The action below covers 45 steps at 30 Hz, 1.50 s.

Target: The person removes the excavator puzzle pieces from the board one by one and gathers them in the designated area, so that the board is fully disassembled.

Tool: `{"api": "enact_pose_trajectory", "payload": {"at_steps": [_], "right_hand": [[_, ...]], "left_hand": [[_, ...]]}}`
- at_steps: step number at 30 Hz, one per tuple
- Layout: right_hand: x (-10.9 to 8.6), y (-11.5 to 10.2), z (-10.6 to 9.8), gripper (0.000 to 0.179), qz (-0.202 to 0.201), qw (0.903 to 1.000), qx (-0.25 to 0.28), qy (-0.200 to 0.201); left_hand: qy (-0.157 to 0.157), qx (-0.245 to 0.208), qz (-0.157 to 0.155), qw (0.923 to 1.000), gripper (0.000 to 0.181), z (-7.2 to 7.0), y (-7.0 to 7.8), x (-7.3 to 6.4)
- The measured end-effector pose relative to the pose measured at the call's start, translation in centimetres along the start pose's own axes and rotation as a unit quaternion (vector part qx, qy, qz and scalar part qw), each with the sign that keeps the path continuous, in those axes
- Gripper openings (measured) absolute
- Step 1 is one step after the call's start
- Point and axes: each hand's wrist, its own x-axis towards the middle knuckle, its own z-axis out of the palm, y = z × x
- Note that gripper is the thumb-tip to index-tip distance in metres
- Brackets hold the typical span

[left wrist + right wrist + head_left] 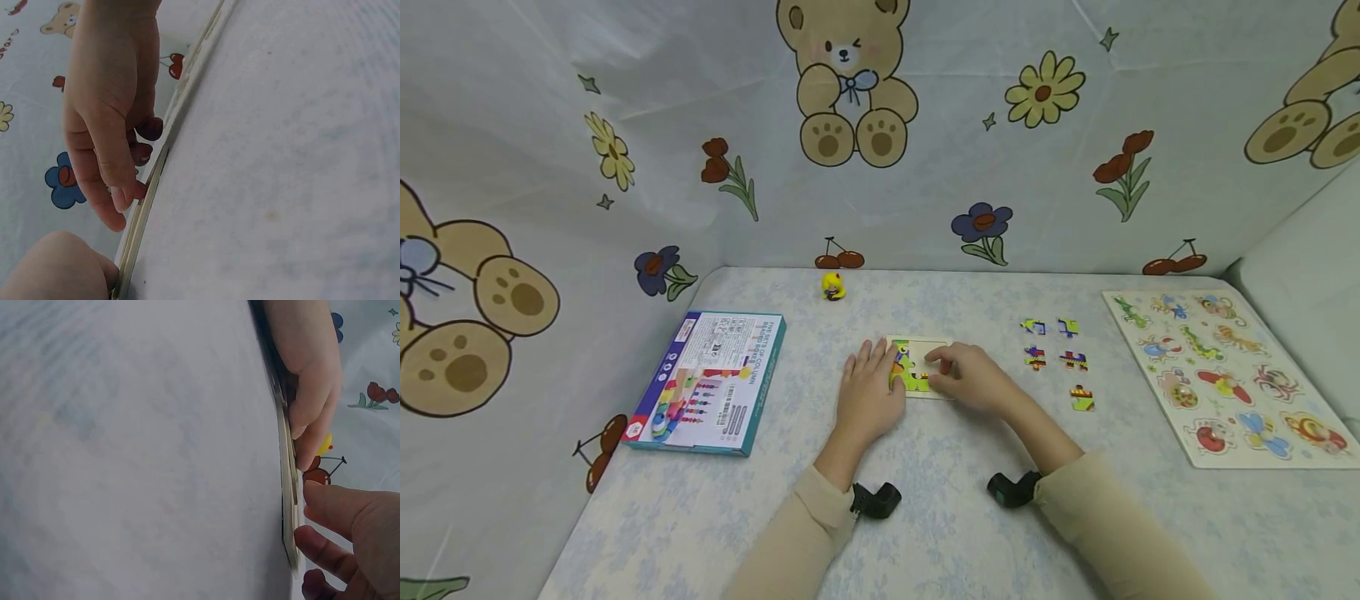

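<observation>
A small wooden puzzle board [936, 341] lies in front of me, its left and lower parts filled with green and yellow jigsaw pieces [917, 382]. My left hand [871, 400] rests with straight fingers along the board's left side, its thumb over the filled part. Over the board's right side, my right hand [973, 379] has loosely bent fingers, with thumb and forefinger apart and nothing visible between them. In the left wrist view, the right hand's fingertips [119, 199] are at the board's edge. The right wrist view shows the left fingers [306, 450] against the board [287, 512].
Several loose jigsaw pieces [1073, 361] lie right of the board. A large insect-picture board [1165, 358] lies at the far right, a boxed toy set [707, 383] at the left. A small yellow figure [832, 287] stands near the back edge.
</observation>
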Motion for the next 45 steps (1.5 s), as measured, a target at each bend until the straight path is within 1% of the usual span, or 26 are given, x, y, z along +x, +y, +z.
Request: {"api": "enact_pose_trajectory", "payload": {"at_steps": [4, 10, 17, 22, 27, 37, 45], "right_hand": [[-0.1, -0.4, 0.3, 0.032, -0.005, 0.9999, -0.012, -0.002], [-0.2, -0.6, 0.6, 0.033, 0.003, 0.9996, -0.026, -0.010], [-0.4, -0.3, 0.8, 0.030, -0.012, 0.9998, -0.014, -0.008], [-0.5, -0.2, 0.8, 0.027, -0.021, 0.9998, -0.006, -0.005], [-0.5, -0.2, 0.9, 0.025, -0.018, 0.9998, -0.003, -0.004], [-0.4, -0.3, 0.9, 0.024, -0.013, 0.9999, 0.004, -0.009], [-0.2, 0.0, 1.0, 0.024, -0.021, 0.9997, -0.009, -0.012]], "left_hand": [[-0.004, 0.004, 0.001, 1.0000, 0.056, 0.0, 0.0, 0.0], [-0.002, 0.009, 0.004, 1.0000, 0.056, 0.0, 0.0, 0.0], [-0.001, -0.003, 0.004, 1.0000, 0.056, -0.2, 0.1, -0.1], [-0.007, -0.001, 0.005, 1.0000, 0.056, -0.2, 0.1, -0.1], [-0.022, -0.002, 0.007, 0.9997, 0.057, -0.4, 0.0, -0.2], [-0.054, 0.000, 0.023, 0.9983, 0.061, -0.8, -0.6, 0.1], [-0.092, 0.005, 0.043, 0.9948, 0.064, -1.5, -1.9, 0.3]]}}
